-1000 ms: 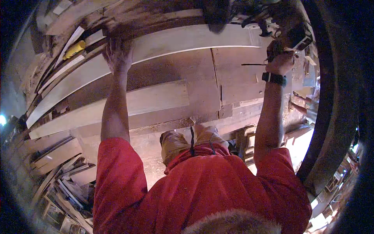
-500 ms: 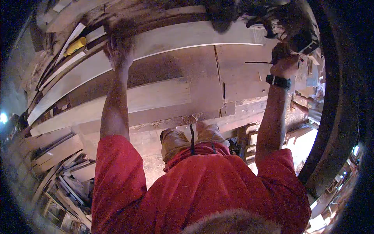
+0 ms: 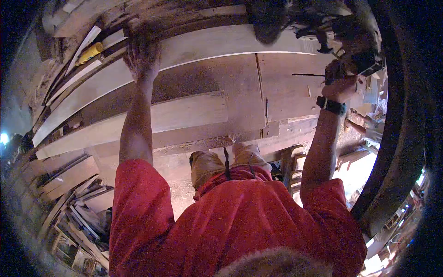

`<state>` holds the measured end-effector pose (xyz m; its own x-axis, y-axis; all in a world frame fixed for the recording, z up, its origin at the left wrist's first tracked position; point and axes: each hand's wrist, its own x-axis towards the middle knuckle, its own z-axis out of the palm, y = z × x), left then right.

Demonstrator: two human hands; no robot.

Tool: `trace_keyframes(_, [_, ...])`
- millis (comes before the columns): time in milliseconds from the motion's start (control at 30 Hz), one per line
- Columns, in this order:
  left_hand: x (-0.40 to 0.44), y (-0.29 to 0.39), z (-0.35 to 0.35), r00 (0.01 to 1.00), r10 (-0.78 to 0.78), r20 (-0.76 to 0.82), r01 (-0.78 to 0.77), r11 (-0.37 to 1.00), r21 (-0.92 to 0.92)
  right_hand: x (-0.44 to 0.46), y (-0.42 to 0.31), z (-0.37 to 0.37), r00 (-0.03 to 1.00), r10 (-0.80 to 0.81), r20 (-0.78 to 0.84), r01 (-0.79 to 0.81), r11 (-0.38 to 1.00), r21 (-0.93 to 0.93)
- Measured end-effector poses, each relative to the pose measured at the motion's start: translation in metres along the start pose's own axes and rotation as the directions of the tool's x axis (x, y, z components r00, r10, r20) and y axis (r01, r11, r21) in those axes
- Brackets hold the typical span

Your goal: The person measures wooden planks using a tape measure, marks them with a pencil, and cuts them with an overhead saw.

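A long pale board (image 3: 212, 45) runs across the upper part of the work surface. My left hand (image 3: 142, 60) lies on it with the fingers spread, their tips dim in shadow. At the board's right end, my right hand (image 3: 340, 87), below a dark wristband, is wrapped round the handle of a dark tool (image 3: 362, 57). The tool's details are lost in shadow. Nearer to me lies a second, shorter pale board (image 3: 184, 113), touched by neither hand.
A yellow object (image 3: 90, 53) sits among narrow strips at the upper left. Scrap wood (image 3: 83, 221) is piled at the lower left. A dark rounded shape (image 3: 266, 23) hangs over the long board. Another person's arm (image 3: 356, 128) shows at the right.
My right hand and the dark tool have moved slightly right and down. The dark rounded shape has also shifted right. My left hand stays at nearly the same place on the board.
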<state>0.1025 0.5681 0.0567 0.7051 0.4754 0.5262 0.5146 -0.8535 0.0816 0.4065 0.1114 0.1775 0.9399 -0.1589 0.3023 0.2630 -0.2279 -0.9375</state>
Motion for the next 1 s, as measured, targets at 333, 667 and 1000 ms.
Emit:
trace_keyframes(333, [0.004, -0.003, -0.003, 0.995, 0.002, 0.096, -0.015, 0.991, 0.135, 0.005, 0.012, -0.007, 1.0, -0.011, -0.012, 0.011, 0.997, -0.08])
trace_keyframes(667, [0.016, 0.018, -0.024, 0.985, -0.134, 0.109, 0.135, 0.991, -0.006, -0.018, -0.019, -0.017, 0.938, 0.327, 0.114, -0.343, 0.836, 0.429])
trace_keyframes(1000, [0.01, 0.01, -0.018, 0.999, -0.026, 0.04, 0.025, 0.999, 0.022, -0.039, -0.036, -0.021, 0.987, 0.158, -0.012, -0.156, 0.982, 0.111])
